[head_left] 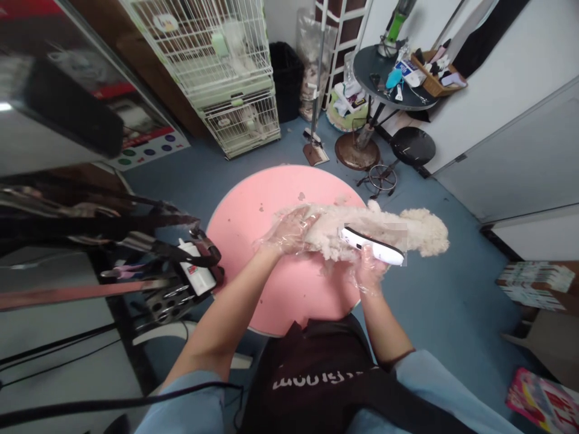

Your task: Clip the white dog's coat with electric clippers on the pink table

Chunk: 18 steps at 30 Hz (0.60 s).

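Observation:
A white, fluffy dog (325, 226) is on a round pink table (289, 301), its curly right end (429, 232) reaching past the edge. In a clear plastic glove, my left hand (292, 232) grips the dog's left end; some fingers are lost in plastic and fur. My right hand (370, 271), gloved alike, is closed around a white hair clipper (373, 247) with a black edge. The clipper lies over the dog's side, its narrow end pointing left. Whether its blade touches the coat I cannot tell. A pixelated patch hides some of the dog behind it.
Left of the table are a tool holder (167, 304), a white bottle (196, 271) and dark arms. Stacked cages (239, 90) with animals stand behind. A dustpan (315, 154), a stool (412, 144) and a laden dark table (366, 66) are farther back. Boxes (534, 280) sit right.

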Each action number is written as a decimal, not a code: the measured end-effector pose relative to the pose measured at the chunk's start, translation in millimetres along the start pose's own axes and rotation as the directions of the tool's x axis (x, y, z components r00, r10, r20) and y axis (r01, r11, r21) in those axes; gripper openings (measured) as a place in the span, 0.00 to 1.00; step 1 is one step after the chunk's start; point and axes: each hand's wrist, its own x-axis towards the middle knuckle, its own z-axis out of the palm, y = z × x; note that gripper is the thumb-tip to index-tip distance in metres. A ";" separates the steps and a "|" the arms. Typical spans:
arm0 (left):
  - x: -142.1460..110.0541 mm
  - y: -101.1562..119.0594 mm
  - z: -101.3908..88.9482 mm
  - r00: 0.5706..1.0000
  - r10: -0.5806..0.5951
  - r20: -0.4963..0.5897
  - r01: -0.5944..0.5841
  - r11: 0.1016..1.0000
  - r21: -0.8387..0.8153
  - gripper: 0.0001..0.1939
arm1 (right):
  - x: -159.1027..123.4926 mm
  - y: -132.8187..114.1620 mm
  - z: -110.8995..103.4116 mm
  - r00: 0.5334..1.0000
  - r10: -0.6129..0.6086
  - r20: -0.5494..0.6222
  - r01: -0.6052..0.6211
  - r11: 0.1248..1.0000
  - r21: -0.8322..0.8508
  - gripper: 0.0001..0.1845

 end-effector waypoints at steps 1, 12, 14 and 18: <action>-0.1 1.4 -1.3 1.000 -0.009 0.014 0.009 1.000 0.000 0.52 | 1.0 -0.1 -0.8 1.000 0.005 -0.001 -0.005 1.000 -0.002 0.27; 2.3 1.5 1.5 1.000 -0.025 -0.005 0.025 1.000 0.000 0.55 | -8.0 6.5 15.8 0.973 0.088 0.215 -0.075 0.995 -0.068 0.23; 2.7 0.9 2.4 1.000 -0.026 -0.003 0.026 1.000 -0.003 0.55 | -10.8 6.6 18.8 0.969 0.099 0.228 -0.090 0.995 -0.050 0.25; 1.8 -0.7 3.3 1.000 -0.010 0.003 0.010 1.000 -0.004 0.55 | -18.7 1.1 23.0 0.944 0.072 0.321 -0.062 0.997 -0.042 0.24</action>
